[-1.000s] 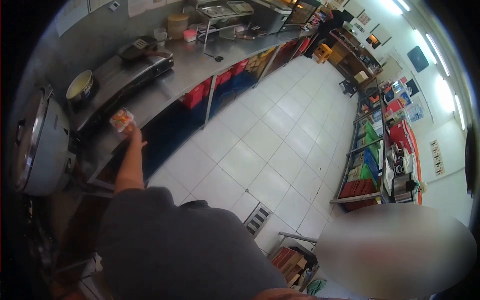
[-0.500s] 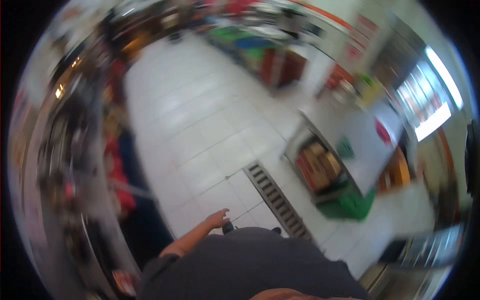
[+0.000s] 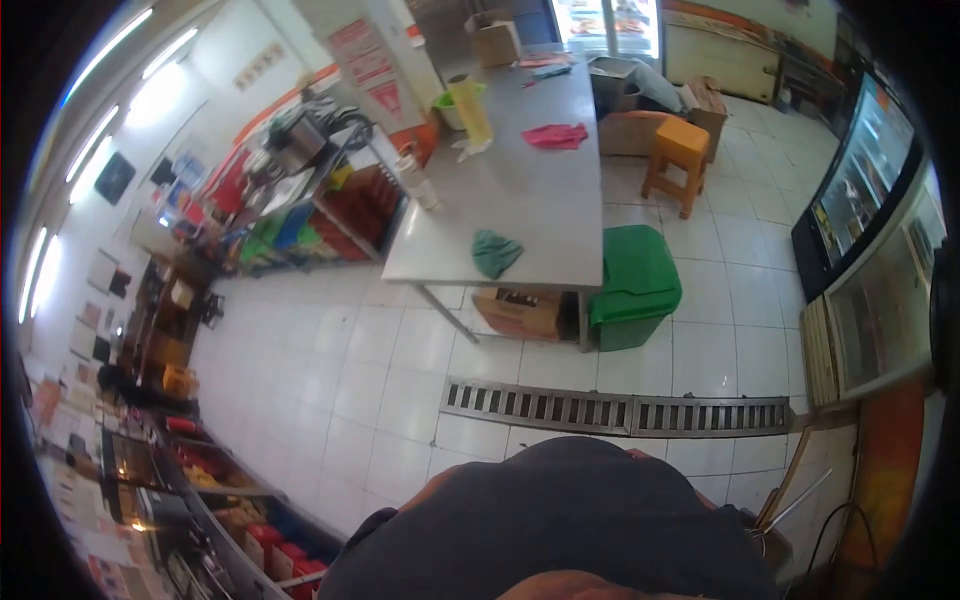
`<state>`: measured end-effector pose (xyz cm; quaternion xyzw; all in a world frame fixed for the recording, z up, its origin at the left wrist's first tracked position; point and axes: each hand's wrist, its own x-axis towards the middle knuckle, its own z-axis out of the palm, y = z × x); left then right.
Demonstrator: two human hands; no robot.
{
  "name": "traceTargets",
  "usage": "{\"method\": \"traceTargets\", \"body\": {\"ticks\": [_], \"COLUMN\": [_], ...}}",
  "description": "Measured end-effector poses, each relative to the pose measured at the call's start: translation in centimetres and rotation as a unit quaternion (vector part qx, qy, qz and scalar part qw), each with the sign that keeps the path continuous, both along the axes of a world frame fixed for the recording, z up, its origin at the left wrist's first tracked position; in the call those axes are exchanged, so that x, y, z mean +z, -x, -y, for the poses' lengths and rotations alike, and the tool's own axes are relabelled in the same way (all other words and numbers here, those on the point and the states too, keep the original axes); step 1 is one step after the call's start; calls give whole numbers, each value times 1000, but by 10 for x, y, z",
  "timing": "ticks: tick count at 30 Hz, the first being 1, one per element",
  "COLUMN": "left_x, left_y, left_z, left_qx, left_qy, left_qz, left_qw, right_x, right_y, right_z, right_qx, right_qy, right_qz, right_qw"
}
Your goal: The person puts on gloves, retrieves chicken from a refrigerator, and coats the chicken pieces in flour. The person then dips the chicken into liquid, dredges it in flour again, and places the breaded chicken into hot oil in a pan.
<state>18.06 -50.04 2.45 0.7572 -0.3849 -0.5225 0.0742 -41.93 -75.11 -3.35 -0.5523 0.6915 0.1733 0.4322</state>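
Most of my left arm is behind my dark shirt. Only a strip of forearm shows, and the left hand is out of sight. A sliver of my right hand peeks out past the shirt's edge, its fingers hidden. Ahead of me stands a steel table. On it lie a crumpled green cloth and a pink cloth, with a pump bottle and a yellow roll-like object near its left side. Neither hand touches the table.
A slotted floor drain crosses the tiles before me. Beside the table are a green bin and an orange stool; a cardboard box sits below it. Glass-door fridges line the right, and a crowded counter runs left.
My view has swung right, so the table now stands straight ahead and the blur has eased. My left hand, outstretched over the floor before, has dropped behind my shirt.
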Motion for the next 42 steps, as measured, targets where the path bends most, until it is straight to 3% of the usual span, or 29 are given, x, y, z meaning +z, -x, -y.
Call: {"method": "traceTargets", "body": {"ticks": [3,6,9,11,16,18,20,21,23,24,29,31,32,33,36,39,41,42], "left_x": [22,39,97,137,153,162,206,204,184,175,109,23,-1,-13,-15,6,15,17], "left_y": [8,20,54,76,126,162,211,239,295,317,400,401,388,375,320,293,285,283], "left_z": [90,195,308,388,598,683,764,795,868,896,982,1002,1006,1022,999,975,963,962], "left_qx": [-35,-73,-107,-61,-192,-326,-456,-460,-596,-600,-536,-510,-520,-585,-512,-388,-315,-285], "left_qy": [31,94,147,154,235,329,263,264,212,215,205,182,147,38,-113,-159,-175,-179], "left_qz": [-25,35,53,-103,-172,-94,17,12,179,178,22,42,68,60,42,31,25,18], "left_qw": [999,992,982,981,937,881,850,848,753,750,818,840,838,808,851,907,933,942], "right_x": [0,2,7,13,49,70,84,89,90,88,53,41,35,28,-3,-36,-54,-18], "right_y": [-10,-20,-19,-10,40,62,84,94,115,126,198,239,261,284,370,445,480,464], "right_z": [29,68,114,149,248,276,300,314,346,362,446,484,502,517,557,643,711,749], "right_qx": [-55,-92,-128,-150,-214,-248,-279,-290,-311,-315,-313,-298,-287,-274,-100,136,162,11], "right_qy": [13,27,37,43,73,84,95,98,101,98,70,60,58,57,99,166,193,161], "right_qz": [53,96,113,110,79,69,65,65,66,67,66,63,61,57,9,-75,-101,-43], "right_qw": [997,991,985,982,971,963,953,950,943,942,945,951,954,958,990,974,962,986]}}
